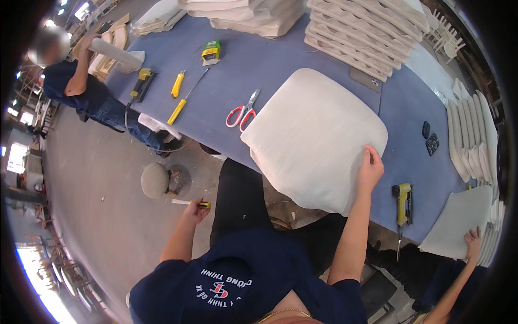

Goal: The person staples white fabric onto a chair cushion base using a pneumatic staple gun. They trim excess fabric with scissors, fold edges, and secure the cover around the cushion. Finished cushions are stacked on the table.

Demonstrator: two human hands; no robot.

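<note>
A cream fabric-covered seat cushion (318, 135) lies on the blue-topped table, its near end jutting past the edge toward my lap. My right hand (370, 168) is at the cushion's right side, fingers closed and pinching its fabric. Lower left, away from the table, my left hand (196, 211) is closed round a yellow-and-black handled tool (204, 205); a pale flat strip like a blade sticks out to the left. Its exact kind is too small to tell. Red-handled scissors (243, 112) lie against the cushion's left edge.
A yellow cutter (177, 85), yellow-handled screwdriver (178, 109), staple gun (141, 85) and green box (211, 52) lie on the table (210, 108). Another staple gun (402, 204) is at right. Stacked cushion pieces (367, 32) stand behind. Co-workers are at far left and lower right; a round stool (155, 180) is at left.
</note>
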